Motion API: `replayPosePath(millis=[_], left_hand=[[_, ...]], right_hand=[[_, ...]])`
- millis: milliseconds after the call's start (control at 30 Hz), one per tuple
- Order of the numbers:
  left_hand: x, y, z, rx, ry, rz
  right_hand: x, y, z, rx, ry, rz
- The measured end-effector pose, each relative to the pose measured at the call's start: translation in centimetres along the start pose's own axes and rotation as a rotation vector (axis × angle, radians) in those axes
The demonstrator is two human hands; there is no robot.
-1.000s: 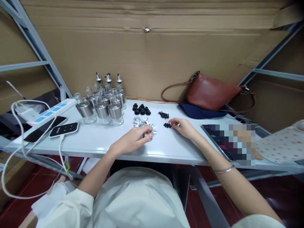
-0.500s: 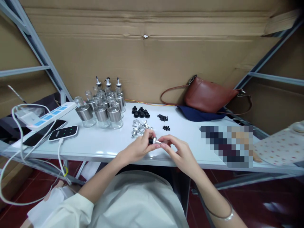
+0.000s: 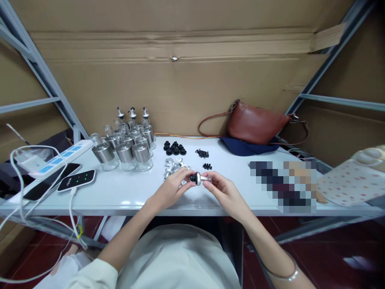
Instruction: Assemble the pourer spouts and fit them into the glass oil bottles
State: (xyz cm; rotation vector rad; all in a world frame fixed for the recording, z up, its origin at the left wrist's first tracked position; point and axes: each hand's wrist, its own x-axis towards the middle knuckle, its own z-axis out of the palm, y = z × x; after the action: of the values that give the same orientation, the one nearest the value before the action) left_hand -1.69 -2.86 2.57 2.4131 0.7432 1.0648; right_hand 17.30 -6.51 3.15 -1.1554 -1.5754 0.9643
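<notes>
- While the left hand [image 3: 177, 184] pinched the pourer [image 3: 198, 178] by its black ribbed end [image 3: 193, 179], the right hand [image 3: 223, 189] pinched its spout [image 3: 205, 178].
- The pourer was near the silver parts [image 3: 170, 164].
- Assembling it seemed in hand; the next move likely called for steady alignment.

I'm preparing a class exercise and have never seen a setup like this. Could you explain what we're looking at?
There is no robot here, just a person's two bare hands. The camera is worn on the head, looking forward and down. The left hand holds the black ribbed end of a spout piece; the fingers of the right hand are at its metal tip. On the white table, beyond the hands, lie silver-coloured parts, black stoppers and two clusters of smaller black pieces. To the left stand glass bottles with metal bands, three at the back topped with spouts. Further right, a brown bag rests on dark blue cloth.
</notes>
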Motion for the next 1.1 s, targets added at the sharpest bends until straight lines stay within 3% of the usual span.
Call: replayPosePath(millis=[333,500,600,667,933,1000,1100], left_hand=[[0.0,-0.3,1.5,0.269,0.021,0.091],[-0.2,-0.4,1.9,0.379,0.095,0.253],[-0.3,-0.1,1.7,0.399,0.135,0.298],[-0.3,0.2,1.7,0.38,0.154,0.291],[0.1,0.9,1.6,0.105,0.113,-0.111],[0.3,1.1,1.7,0.073,0.112,-0.168],[0.5,1.3,2.0,0.01,0.139,-0.234]], right_hand=[[0.1,-0.5,-0.5,-0.029,-0.17,0.067],[-0.1,-0.5,0.0,0.369,-0.418,0.281],[-0.3,-0.7,0.3,0.629,-0.554,0.434],[-0.4,-0.8,0.5,0.688,-0.587,0.458],[-0.4,-0.6,0.9,0.407,-0.35,0.206],[-0.4,-0.6,0.8,0.185,-0.27,0.059],[-0.4,-0.7,0.3,-0.263,-0.117,-0.29]])
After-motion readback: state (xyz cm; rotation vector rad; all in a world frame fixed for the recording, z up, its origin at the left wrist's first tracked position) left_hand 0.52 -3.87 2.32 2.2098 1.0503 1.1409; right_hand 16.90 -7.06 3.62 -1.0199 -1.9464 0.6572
